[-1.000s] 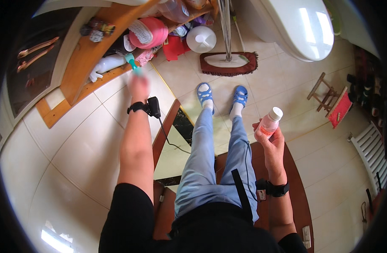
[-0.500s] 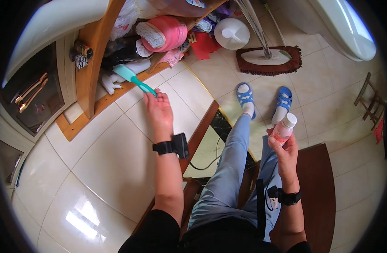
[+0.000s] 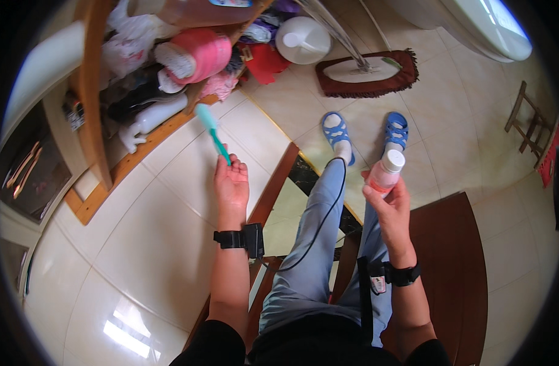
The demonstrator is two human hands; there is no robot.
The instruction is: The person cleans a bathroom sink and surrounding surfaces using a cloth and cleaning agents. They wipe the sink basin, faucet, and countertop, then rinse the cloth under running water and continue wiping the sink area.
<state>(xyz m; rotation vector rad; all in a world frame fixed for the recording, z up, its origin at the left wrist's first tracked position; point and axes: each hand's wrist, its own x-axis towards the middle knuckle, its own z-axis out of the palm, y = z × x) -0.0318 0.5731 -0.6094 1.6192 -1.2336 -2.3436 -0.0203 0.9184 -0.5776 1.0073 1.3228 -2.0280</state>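
Note:
My left hand (image 3: 232, 183) grips the end of a teal handle, its fingers closed around it. The handle belongs to what looks like a cleaning brush (image 3: 215, 139), whose pale teal head points up and away, slightly blurred. In my right hand (image 3: 391, 210) is a small clear bottle (image 3: 384, 177) with a white cap and pink contents or label, tilted away from me. The two hands are well apart, the bottle over my leg and the brush over the floor tiles.
A wooden shelf (image 3: 163, 149) at the left holds a white spray bottle (image 3: 160, 114), a pink brush-topped container (image 3: 203, 55) and plastic bags (image 3: 130, 46). Beyond my feet lies a brown flat mop (image 3: 368, 73), beside a white jug (image 3: 304, 41). A small folding stool (image 3: 526, 122) stands right.
My left hand has drawn the brush back from the shelf, and the brush now points more upright. The right hand still holds the bottle. The whole view has shifted slightly.

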